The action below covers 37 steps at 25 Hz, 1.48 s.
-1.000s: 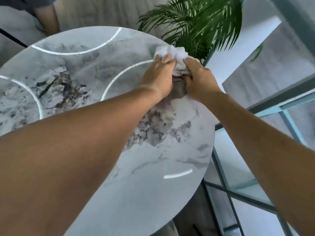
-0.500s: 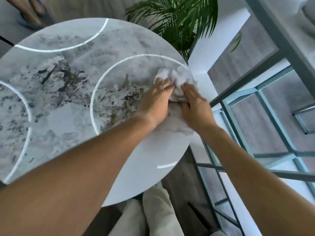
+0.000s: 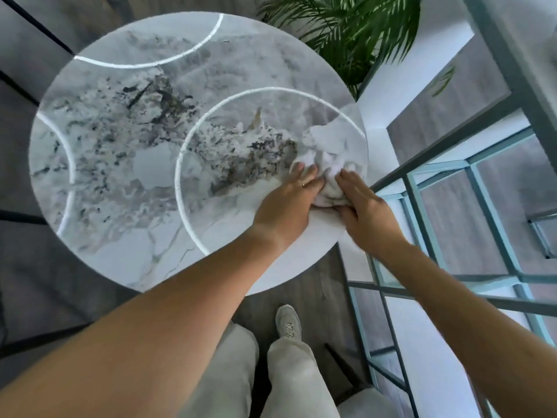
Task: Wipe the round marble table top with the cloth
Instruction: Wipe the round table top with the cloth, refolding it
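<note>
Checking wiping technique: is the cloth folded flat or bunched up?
Bunched up. The white cloth shows crumpled ridges and creases, pressed on the marble table top under the left hand and right hand.

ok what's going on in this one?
A person is wiping a round marble table with a white cloth. Both hands press the bunched cloth at the table's right edge: the left hand on its left side, the right hand on its right. The rest of the top is bare. A plant stands beyond.
</note>
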Motion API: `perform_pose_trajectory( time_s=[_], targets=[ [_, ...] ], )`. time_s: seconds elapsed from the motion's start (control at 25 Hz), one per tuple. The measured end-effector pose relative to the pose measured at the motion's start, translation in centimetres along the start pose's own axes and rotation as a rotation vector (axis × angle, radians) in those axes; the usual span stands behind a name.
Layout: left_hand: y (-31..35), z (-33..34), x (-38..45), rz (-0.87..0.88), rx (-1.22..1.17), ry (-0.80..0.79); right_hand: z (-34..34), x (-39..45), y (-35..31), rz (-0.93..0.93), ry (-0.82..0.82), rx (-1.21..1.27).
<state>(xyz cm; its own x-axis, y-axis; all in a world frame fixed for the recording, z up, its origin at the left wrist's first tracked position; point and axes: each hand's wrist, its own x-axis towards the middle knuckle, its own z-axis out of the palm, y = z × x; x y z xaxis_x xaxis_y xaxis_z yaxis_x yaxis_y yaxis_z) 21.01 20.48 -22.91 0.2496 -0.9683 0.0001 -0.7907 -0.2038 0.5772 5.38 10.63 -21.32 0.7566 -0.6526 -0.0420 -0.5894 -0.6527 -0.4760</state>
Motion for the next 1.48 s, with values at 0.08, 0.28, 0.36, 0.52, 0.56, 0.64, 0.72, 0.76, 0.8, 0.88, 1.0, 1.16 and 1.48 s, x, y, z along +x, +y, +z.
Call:
perform_pose_trajectory(
  time_s=[0.08,0.28,0.36,0.52,0.56,0.64,0.72,0.76,0.8,0.88,1.0,1.16,1.48],
  targets=[
    [0.4,-0.5,1.2,-0.017,0.023,0.023,-0.6,2.3,0.8,-0.015,-0.025,-0.017],
    [2.0,0.2,-4.4,-0.123,0.012,0.078,0.9,-2.0,-0.8,-0.065,-0.061,0.054],
    [2.2,0.0,-9.3,-0.140,0.018,0.111,1.3,-4.7,-2.0,-0.152,-0.147,0.088],
    [0.4,-0.7,-10.3,-0.207,0.088,0.137,1.7,-1.9,-3.2,-0.340,-0.216,0.064],
    [0.4,-0.7,-9.8,-0.227,0.088,0.151,1.8,-0.9,-3.3,-0.356,-0.216,0.073],
    [1.2,-0.3,-10.4,-0.304,0.082,0.184,2.2,-0.9,-3.3,-0.352,-0.229,0.096],
    [2.1,0.2,-12.8,-0.324,0.085,0.199,2.5,-3.0,-3.4,-0.392,-0.278,0.137],
    [2.3,0.1,-14.2,-0.324,0.071,0.196,2.6,-3.9,-3.5,-0.431,-0.310,0.150],
    [1.8,-0.3,-15.0,-0.321,0.068,0.204,2.7,-3.7,-3.9,-0.484,-0.320,0.151],
    [0.0,-1.7,-14.4,-0.365,0.093,0.233,3.8,-0.6,-5.6,-0.572,-0.294,0.134],
    [-1.8,-3.3,-13.0,-0.486,0.103,0.290,5.9,3.4,-8.5,-0.560,-0.251,0.161],
    [-0.1,-1.8,-18.4,-0.478,0.067,0.297,5.8,-2.7,-8.3,-0.574,-0.367,0.238],
    [-4.8,-4.6,-18.5,-0.713,0.096,0.442,10.1,3.2,-16.0,-0.608,-0.359,0.232]
  ],
)
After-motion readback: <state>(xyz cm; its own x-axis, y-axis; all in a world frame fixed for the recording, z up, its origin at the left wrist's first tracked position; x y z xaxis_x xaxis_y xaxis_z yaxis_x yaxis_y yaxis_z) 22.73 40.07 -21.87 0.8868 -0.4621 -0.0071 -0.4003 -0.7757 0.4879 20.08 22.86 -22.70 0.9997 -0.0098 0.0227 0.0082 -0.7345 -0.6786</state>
